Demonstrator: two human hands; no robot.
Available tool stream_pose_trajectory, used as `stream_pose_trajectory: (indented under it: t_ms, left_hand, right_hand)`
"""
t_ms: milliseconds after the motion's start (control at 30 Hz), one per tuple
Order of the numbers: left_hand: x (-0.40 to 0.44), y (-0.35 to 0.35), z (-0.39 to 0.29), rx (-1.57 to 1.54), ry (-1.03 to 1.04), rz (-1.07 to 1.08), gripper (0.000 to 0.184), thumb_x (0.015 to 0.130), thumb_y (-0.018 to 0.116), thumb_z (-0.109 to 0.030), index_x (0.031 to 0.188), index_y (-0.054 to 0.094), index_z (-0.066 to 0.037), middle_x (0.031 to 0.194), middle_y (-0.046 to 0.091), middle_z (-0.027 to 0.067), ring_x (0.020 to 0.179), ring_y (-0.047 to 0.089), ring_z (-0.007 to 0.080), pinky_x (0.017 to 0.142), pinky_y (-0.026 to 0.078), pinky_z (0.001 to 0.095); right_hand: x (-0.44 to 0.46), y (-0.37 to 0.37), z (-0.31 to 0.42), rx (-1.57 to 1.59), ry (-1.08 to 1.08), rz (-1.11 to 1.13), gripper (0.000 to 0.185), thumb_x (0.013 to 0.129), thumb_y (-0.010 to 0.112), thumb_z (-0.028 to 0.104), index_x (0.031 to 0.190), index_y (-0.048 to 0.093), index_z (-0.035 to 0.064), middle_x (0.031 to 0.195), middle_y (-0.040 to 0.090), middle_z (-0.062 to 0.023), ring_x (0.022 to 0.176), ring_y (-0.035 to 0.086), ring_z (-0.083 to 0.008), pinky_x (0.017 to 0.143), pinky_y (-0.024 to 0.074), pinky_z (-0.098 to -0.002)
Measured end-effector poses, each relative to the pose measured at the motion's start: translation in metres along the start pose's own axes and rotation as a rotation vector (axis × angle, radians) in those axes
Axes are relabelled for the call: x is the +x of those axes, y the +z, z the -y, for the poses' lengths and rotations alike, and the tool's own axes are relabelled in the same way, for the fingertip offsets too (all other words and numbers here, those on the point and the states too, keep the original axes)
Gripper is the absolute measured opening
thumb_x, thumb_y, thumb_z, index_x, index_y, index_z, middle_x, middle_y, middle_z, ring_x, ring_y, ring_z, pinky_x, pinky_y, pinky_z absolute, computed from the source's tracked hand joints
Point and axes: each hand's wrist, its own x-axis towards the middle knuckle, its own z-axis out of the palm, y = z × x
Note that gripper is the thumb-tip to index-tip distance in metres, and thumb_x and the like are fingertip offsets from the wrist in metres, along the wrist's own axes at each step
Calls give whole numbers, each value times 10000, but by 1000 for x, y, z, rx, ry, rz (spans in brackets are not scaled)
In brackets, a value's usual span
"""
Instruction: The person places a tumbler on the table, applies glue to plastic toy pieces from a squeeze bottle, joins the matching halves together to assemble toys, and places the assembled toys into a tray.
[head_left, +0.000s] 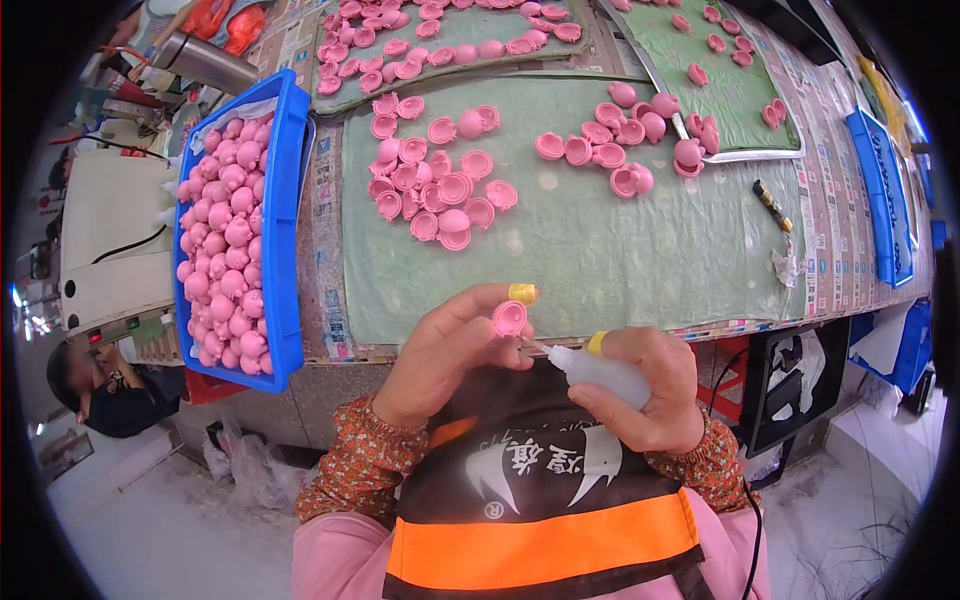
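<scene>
Between the thumb and fingers of my left hand (455, 345) is a pink half shell (510, 319), its hollow side toward me. My right hand (650, 385) grips a small white squeeze bottle (605, 374), tilted so its thin nozzle points left, close to the fingers under the shell. Whether the nozzle touches the shell I cannot tell. Yellow tape wraps a finger on each hand. Beyond my hands, a pile of pink half shells (455, 188) lies on the green mat (600, 260), many with the hollow side up. Another group of pink shells (609, 155) lies farther right.
A blue crate (288, 230) of closed pink balls stands at the left. Trays of pink pieces (440, 55) lie at the back, beside a metal-edged green tray (740, 100). A dark marker-like stick (772, 206) and crumpled tissue (787, 268) are at the right, near another blue crate (880, 195).
</scene>
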Motion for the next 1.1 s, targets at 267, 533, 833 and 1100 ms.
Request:
stream_pose_trajectory:
  t_ms: [267, 533, 833, 1100]
  left_hand:
    - [0, -2, 1, -105, -5, 9, 527, 992, 535, -296, 1387, 401, 26, 1096, 592, 110, 855, 607, 142, 890, 555, 408]
    - [0, -9, 9, -206, 55, 37, 485, 985, 551, -237, 1398, 408, -25, 1171, 594, 114, 880, 626, 147, 896, 558, 414]
    - [-4, -13, 8, -209, 66, 49, 451, 994, 537, -212, 1398, 417, -52, 1208, 588, 94, 917, 631, 132, 902, 549, 403]
    - [-4, -7, 10, -207, 67, -30, 518, 977, 568, -251, 1396, 387, -6, 1178, 593, 139, 863, 612, 153, 881, 568, 410]
  right_hand:
    - [-5, -21, -13, 190, 264, -316, 448, 819, 743, 149, 1173, 516, -7, 1037, 646, -110, 918, 633, -173, 733, 511, -297]
    - [16, -86, -83, 136, 203, -740, 482, 879, 626, -1, 1317, 425, -11, 1196, 608, -154, 1078, 586, -194, 966, 459, -336]
    - [27, -78, -90, -411, 191, -829, 518, 872, 662, 29, 1335, 434, -12, 1217, 598, -150, 1132, 569, -199, 938, 441, -308]
    - [55, -35, -50, -714, -50, -436, 336, 824, 668, 30, 1154, 602, 27, 956, 550, -102, 822, 515, -224, 749, 416, -348]
